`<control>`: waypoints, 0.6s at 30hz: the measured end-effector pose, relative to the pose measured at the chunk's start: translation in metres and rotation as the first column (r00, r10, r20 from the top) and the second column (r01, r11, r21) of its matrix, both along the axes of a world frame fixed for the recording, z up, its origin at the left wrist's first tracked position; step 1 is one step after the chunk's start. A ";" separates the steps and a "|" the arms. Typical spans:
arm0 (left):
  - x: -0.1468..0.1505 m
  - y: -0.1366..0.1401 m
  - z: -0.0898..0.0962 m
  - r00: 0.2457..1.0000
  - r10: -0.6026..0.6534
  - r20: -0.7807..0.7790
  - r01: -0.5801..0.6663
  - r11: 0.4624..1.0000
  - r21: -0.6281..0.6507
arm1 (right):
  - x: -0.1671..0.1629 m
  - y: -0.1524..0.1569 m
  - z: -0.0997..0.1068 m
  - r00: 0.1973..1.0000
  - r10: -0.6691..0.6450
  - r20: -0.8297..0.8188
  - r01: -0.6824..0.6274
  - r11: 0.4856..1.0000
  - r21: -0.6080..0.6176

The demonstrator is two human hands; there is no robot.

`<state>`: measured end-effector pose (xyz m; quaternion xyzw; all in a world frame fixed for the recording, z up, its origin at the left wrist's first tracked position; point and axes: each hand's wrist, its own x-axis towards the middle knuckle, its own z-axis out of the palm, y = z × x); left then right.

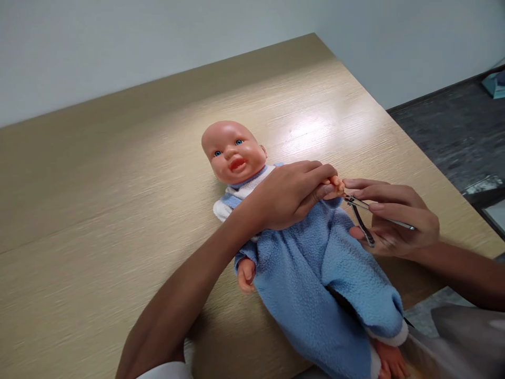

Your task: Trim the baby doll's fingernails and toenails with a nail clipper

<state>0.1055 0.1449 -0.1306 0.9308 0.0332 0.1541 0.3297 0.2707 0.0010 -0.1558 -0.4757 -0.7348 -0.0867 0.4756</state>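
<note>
A baby doll (303, 273) in a blue and white fleece suit lies on its back on the wooden table, its feet toward me. My left hand (295, 192) reaches across its chest and pinches the doll's hand (335, 185) on the right side. In my right hand (398, 216) is a metal nail clipper (361, 216), its lever swung apart from the body. The clipper's jaws sit right at the doll's fingers; whether they touch I cannot tell. The doll's other hand (246, 275) rests loose on the table.
The light wooden table (98, 210) stretches to the left and back, against a pale wall (158, 42). Its right edge slopes down toward a dark floor (445, 131). A light blue object (495, 84) lies on the floor at the far right.
</note>
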 end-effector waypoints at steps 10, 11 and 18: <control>0.000 0.000 0.000 1.000 -0.004 0.006 0.004 1.000 0.002 | 0.003 0.003 0.002 0.999 0.023 0.029 -0.023 1.000 -0.010; 0.000 0.001 0.000 1.000 -0.004 0.005 0.004 1.000 0.001 | 0.004 0.003 0.003 0.999 0.028 0.042 -0.027 0.999 -0.028; 0.001 0.001 0.001 1.000 -0.018 -0.009 0.018 1.000 -0.020 | 0.002 0.001 0.010 0.998 0.028 0.058 -0.025 0.998 -0.052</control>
